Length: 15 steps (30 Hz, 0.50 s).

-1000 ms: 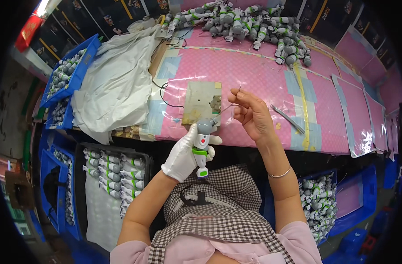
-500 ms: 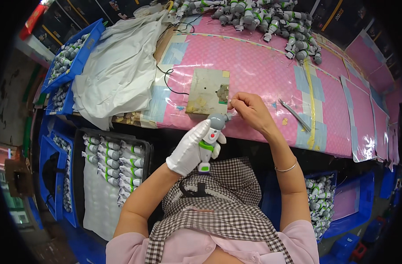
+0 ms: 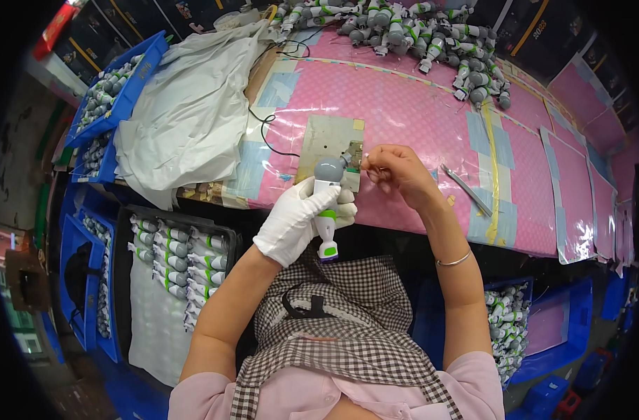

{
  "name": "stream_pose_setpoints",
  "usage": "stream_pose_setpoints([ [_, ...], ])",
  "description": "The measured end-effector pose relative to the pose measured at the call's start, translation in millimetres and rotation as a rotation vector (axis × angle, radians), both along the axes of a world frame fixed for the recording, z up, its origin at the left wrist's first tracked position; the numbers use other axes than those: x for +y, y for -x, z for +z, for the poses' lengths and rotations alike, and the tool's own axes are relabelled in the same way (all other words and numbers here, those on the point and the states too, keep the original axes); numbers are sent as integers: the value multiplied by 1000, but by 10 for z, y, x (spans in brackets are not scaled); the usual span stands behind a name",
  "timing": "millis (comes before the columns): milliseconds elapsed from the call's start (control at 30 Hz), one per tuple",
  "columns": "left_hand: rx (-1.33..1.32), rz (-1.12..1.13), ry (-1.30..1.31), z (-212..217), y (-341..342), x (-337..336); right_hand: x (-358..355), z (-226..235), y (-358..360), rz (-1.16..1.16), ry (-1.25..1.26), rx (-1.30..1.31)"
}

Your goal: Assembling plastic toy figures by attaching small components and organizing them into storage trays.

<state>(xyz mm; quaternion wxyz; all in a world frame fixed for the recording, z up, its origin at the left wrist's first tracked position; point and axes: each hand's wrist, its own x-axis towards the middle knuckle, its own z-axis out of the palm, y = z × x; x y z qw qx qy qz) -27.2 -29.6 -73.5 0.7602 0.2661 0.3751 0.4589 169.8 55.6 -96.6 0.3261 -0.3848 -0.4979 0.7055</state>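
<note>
My left hand (image 3: 289,222), in a white glove, grips a white-and-green toy wand (image 3: 326,227) with a round grey head. The wand stands nearly upright, its head in front of a flat metal box (image 3: 318,145) with a small fixture (image 3: 356,152) on its right side. A short grey stub on the head points toward that fixture. Bare and pinched, my right hand (image 3: 398,171) is just right of the fixture. Whatever its fingertips hold is too small to make out.
Silver tweezers (image 3: 467,190) lie on the pink-covered table (image 3: 410,105). Similar wands (image 3: 403,28) are heaped at the back. A white cloth (image 3: 186,112) covers the table's left. Below, a black tray (image 3: 151,301) holds rows of wands; a blue bin (image 3: 141,77) holds grey-headed parts.
My left hand has lifted the wand up and slightly left, bringing its head over the metal box's front. The right hand stays near the fixture, fingers slightly shifted.
</note>
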Motion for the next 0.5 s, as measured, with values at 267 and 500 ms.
stream_pose_setpoints([
  [267,223,-64,-40,-67,-14,-135,-85,15,-55,-177,54,34],
  [500,83,-15,-8,-28,-18,-47,-15,84,23,-115,-802,-600],
])
